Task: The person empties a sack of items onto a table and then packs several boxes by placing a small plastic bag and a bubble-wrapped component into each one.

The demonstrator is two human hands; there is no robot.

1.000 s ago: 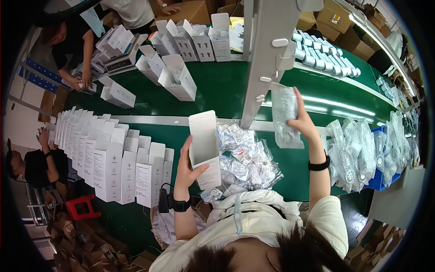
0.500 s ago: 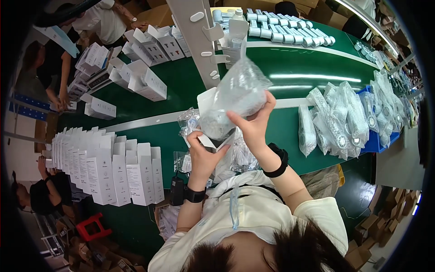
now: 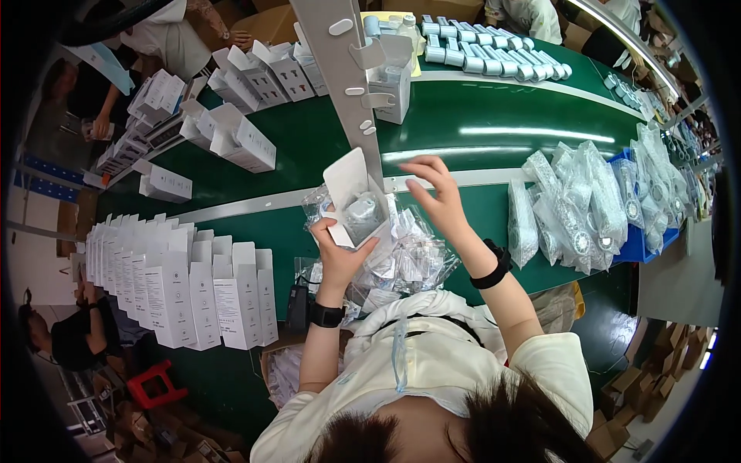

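Note:
My left hand (image 3: 340, 255) grips a white carton (image 3: 349, 182) whose flap stands up. Inside the carton's mouth sits a clear plastic-wrapped item (image 3: 363, 214); its kind is hidden by the wrap. My right hand (image 3: 438, 193) is off to the right of the carton, fingers apart, holding nothing. Below and between my hands lies a pile of small clear plastic packets (image 3: 409, 262) with white contents. Another packet (image 3: 315, 204) shows just left of the carton.
Rows of white cartons (image 3: 189, 301) stand on the left of the green table (image 3: 478, 208). Bubble-wrapped items (image 3: 575, 204) lie at right, some in a blue bin (image 3: 637, 241). A metal post (image 3: 347, 85) rises ahead. Grey-blue cylindrical devices (image 3: 494, 58) line the far conveyor.
The plastic-wrapped item has gone from my right hand down into the carton. My right hand has let go and opened beside it. Cartons on the far conveyor have shifted slightly left.

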